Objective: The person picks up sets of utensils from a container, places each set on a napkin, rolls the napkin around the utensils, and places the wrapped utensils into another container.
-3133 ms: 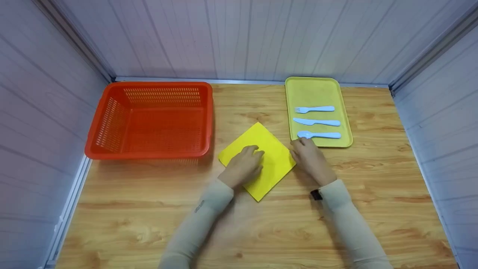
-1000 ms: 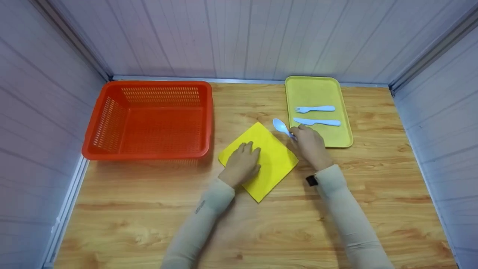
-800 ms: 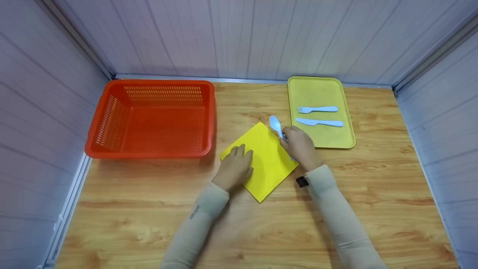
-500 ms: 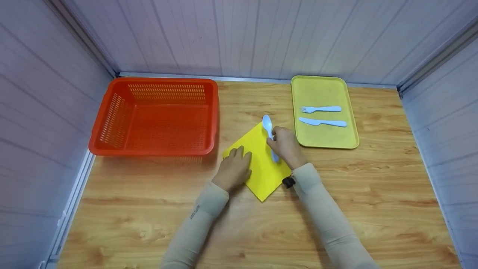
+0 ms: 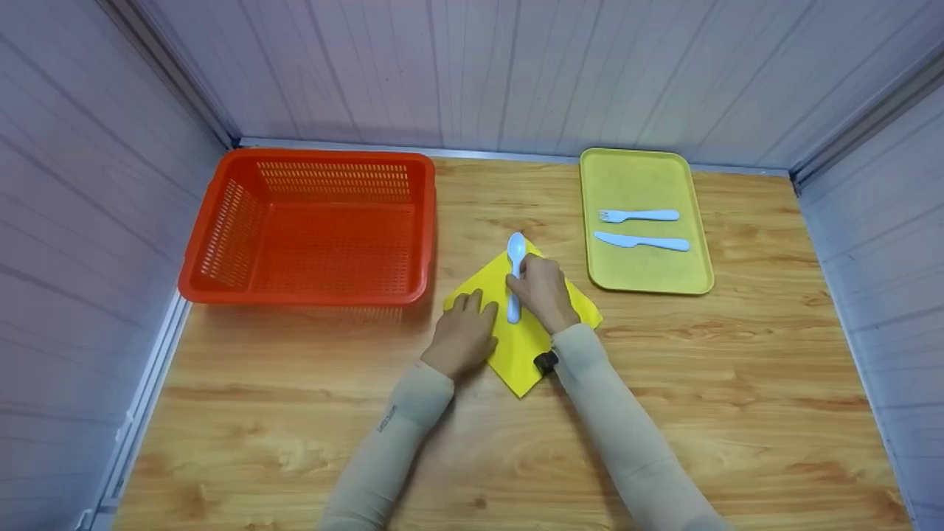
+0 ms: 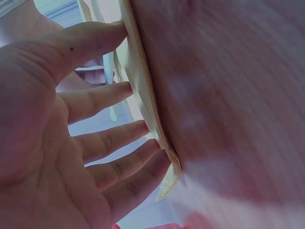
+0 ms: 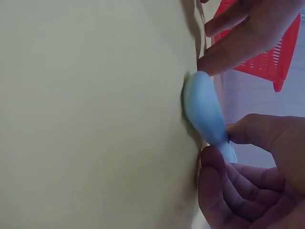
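A yellow folded napkin (image 5: 509, 354) lies on the wooden table, turned like a diamond. My left hand (image 5: 462, 335) rests on its left part with spread fingers; in the left wrist view the fingertips of the left hand (image 6: 95, 119) press along the napkin's edge (image 6: 143, 86). My right hand (image 5: 544, 291) pinches a light-blue spoon (image 5: 514, 306) by the handle, its bowl pointing to the back wall, over the middle of the napkin. The right wrist view shows the thumb and fingers of the right hand (image 7: 252, 176) around the spoon (image 7: 205, 107), which lies against the napkin's surface.
A red plastic basket (image 5: 306, 301) stands at the back left. At the back right is a yellow-green tray (image 5: 641, 181) holding a light-blue fork (image 5: 649, 215) and a light-blue knife (image 5: 660, 243). Pale panel walls (image 5: 472, 74) close in the table on three sides.
My right hand has taken the spoon from the tray, carried it left onto the napkin and turned it to point away from me. My left hand has stayed on the napkin, its fingers now spread.
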### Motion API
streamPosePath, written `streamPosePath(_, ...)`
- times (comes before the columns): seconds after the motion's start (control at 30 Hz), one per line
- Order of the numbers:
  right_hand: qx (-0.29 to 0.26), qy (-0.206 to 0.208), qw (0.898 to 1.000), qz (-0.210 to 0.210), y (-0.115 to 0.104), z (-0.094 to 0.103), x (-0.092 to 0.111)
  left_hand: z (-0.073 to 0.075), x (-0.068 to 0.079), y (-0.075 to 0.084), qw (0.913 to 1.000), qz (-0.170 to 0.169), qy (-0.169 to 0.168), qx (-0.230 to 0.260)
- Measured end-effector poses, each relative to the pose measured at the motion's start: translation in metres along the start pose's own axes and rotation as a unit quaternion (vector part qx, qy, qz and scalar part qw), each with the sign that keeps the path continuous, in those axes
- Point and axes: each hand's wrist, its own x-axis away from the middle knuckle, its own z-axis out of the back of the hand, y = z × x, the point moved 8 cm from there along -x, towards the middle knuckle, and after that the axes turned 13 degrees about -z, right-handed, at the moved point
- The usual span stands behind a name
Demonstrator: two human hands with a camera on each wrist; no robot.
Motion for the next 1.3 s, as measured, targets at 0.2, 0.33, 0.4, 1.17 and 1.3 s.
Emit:
streamPosePath(0.2, -0.004, -0.004, 1.000, -0.006, -0.002, -0.005, 0.000, -0.003, -0.001, 0.000, 0.9996, 0.009, -0.023, 0.012)
streamPosePath(0.33, 0.000, -0.006, 1.000, -0.017, -0.003, -0.008, -0.002, -0.005, -0.001, -0.001, 0.9993, 0.013, -0.032, 0.014)
streamPosePath(0.4, 0.005, -0.006, 1.000, -0.022, -0.002, -0.009, -0.004, -0.005, -0.001, -0.001, 0.9993, 0.013, -0.033, 0.015)
streamPosePath(1.17, -0.002, -0.010, 1.000, -0.017, 0.000, -0.009, -0.003, -0.005, 0.000, -0.001, 0.9999, 0.009, -0.009, 0.009)
streamPosePath(1.3, -0.004, -0.011, 1.000, -0.019, 0.001, -0.006, -0.004, -0.001, 0.000, 0.001, 1.0000, 0.007, -0.001, -0.004)
